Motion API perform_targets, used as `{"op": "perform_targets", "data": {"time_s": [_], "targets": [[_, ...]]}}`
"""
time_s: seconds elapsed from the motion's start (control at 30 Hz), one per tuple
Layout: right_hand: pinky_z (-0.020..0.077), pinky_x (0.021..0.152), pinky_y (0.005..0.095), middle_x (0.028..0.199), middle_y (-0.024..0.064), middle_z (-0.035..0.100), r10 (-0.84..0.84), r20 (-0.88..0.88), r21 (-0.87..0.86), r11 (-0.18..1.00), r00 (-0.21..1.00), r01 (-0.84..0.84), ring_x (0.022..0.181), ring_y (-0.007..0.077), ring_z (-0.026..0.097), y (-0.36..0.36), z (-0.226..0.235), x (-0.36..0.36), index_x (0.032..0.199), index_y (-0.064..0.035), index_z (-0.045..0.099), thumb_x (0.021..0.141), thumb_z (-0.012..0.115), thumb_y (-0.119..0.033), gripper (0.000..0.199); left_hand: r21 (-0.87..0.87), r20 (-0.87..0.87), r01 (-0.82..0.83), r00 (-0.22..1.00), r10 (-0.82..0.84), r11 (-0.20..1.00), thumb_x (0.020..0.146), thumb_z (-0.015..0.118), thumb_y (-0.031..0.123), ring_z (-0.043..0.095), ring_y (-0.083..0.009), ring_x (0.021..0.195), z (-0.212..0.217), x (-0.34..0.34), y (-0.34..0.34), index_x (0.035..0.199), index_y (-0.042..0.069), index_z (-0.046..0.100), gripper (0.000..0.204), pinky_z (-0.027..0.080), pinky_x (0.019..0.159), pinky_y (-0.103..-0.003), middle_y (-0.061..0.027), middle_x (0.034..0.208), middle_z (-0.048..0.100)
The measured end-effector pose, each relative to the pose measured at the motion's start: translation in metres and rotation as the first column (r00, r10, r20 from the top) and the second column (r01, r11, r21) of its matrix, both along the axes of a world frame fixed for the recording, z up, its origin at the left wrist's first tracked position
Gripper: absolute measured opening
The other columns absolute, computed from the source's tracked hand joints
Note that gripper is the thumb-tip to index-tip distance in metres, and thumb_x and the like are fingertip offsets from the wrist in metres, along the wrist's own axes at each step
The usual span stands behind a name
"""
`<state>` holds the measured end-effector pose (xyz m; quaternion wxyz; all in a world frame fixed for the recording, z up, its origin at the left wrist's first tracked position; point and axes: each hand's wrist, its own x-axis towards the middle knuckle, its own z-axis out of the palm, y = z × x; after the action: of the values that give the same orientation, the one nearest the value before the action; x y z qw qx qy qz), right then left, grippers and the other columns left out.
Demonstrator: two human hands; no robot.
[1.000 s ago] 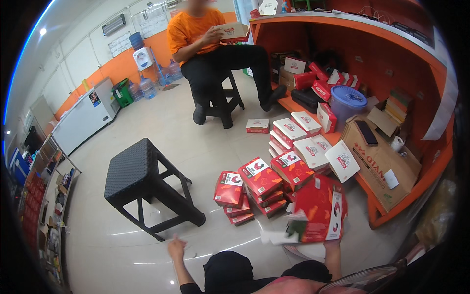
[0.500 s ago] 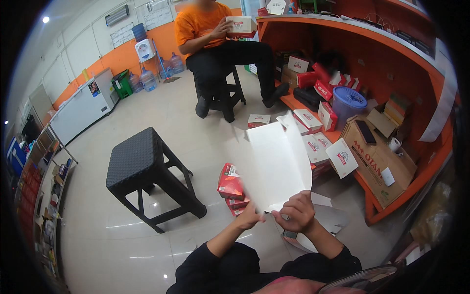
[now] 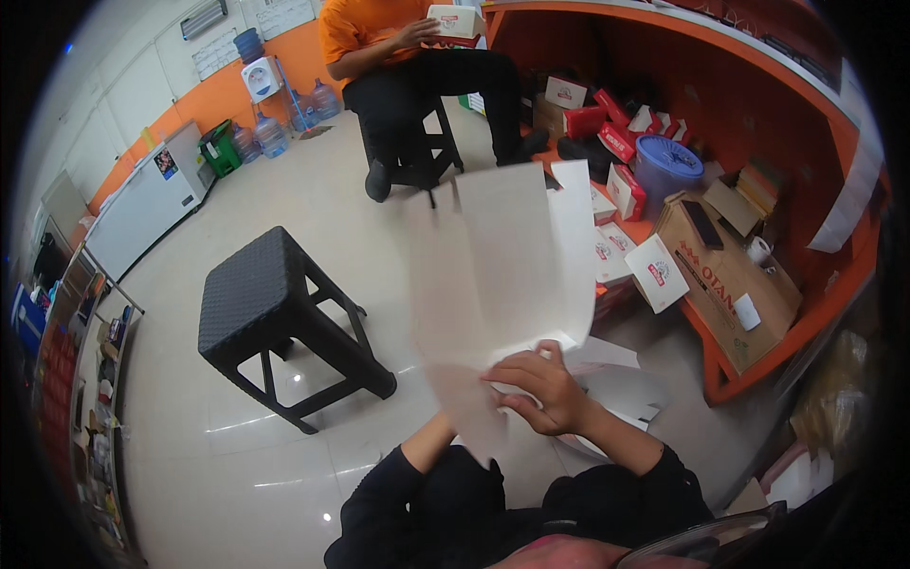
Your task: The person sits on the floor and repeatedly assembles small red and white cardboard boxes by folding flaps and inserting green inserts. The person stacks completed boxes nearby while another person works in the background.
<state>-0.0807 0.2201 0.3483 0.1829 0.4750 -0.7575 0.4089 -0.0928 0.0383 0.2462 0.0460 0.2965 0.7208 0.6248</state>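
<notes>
A white, partly folded cardboard box blank [image 3: 502, 266] stands up in front of me, its plain inner side toward me and its left edge blurred by motion. My right hand [image 3: 545, 391] grips its lower fold, thumb below and fingers curled above. My left forearm [image 3: 431, 444] reaches up behind the blank's lower left flap, and the flap hides my left hand and its fingers. On the floor behind my right hand lie more loose white box blanks [image 3: 621, 384].
A black plastic stool [image 3: 251, 294] stands to the left. Ahead, a person in orange [image 3: 365, 38] sits holding a white and red box [image 3: 455, 23]. At the right, an orange shelf bears red and white boxes [image 3: 657, 273], a blue-lidded bucket [image 3: 668, 175], and a brown carton [image 3: 725, 294] with a phone [image 3: 701, 224].
The blank has swung leftward and its near flap now hangs down over my left hand. My right hand has shifted left and up along the fold. The view has tilted slightly down.
</notes>
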Motion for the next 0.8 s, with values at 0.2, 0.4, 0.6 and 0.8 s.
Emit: {"op": "perform_targets", "data": {"time_s": [0.2,0.4,0.6,0.8], "targets": [[0.0385,0.091,0.0409,0.116,0.0091,0.057,-0.115,-0.225,-0.001,0.993,0.968,0.117,0.108,0.0266,0.052,0.017,0.034,-0.005,0.105,-0.0095,0.062,0.072,0.071,-0.019,0.036,0.306,0.265,-0.508,0.858,0.441,0.805,0.082,0.061,0.030,0.053,-0.0207,0.100,-0.028,-0.012,-0.006,0.117,0.003,0.050,0.045,0.042,0.085,-0.033,-0.0074,0.114,0.053],[0.0438,0.077,0.0296,0.101,0.0097,0.054,-0.273,0.263,-0.429,0.826,0.925,0.366,0.091,0.0159,0.054,0.113,0.073,-0.045,0.101,-0.0040,0.055,0.083,0.049,-0.008,0.020,0.268,0.421,-0.551,0.805,0.418,0.790,0.084,0.059,0.032,0.054,-0.0207,0.098,-0.039,-0.025,-0.020,0.118,0.004,0.050,0.046,0.043,0.084,-0.032,-0.0073,0.114,0.053],[0.0185,0.108,0.0312,0.142,0.0076,0.024,0.571,0.541,-0.643,0.754,0.617,-0.133,0.132,0.0154,0.021,0.155,-0.063,-0.092,0.139,0.0005,0.020,0.087,0.032,-0.065,0.085,0.377,0.634,-0.480,0.757,0.157,0.792,0.086,0.056,0.040,0.054,-0.0190,0.099,-0.003,-0.022,-0.001,0.124,0.002,0.044,0.054,0.044,0.082,-0.031,-0.0088,0.114,0.053],[0.0268,0.105,0.0352,0.141,0.0098,0.029,0.818,0.464,-0.883,0.457,0.341,0.107,0.129,0.0220,0.031,0.110,-0.066,-0.059,0.140,-0.0022,0.023,0.079,0.025,-0.076,0.096,0.066,0.616,-0.502,0.701,0.360,0.863,0.088,0.047,0.050,0.053,-0.0147,0.097,0.010,-0.016,-0.010,0.119,-0.002,0.046,0.061,0.045,0.078,-0.028,-0.0098,0.104,0.055]]}}
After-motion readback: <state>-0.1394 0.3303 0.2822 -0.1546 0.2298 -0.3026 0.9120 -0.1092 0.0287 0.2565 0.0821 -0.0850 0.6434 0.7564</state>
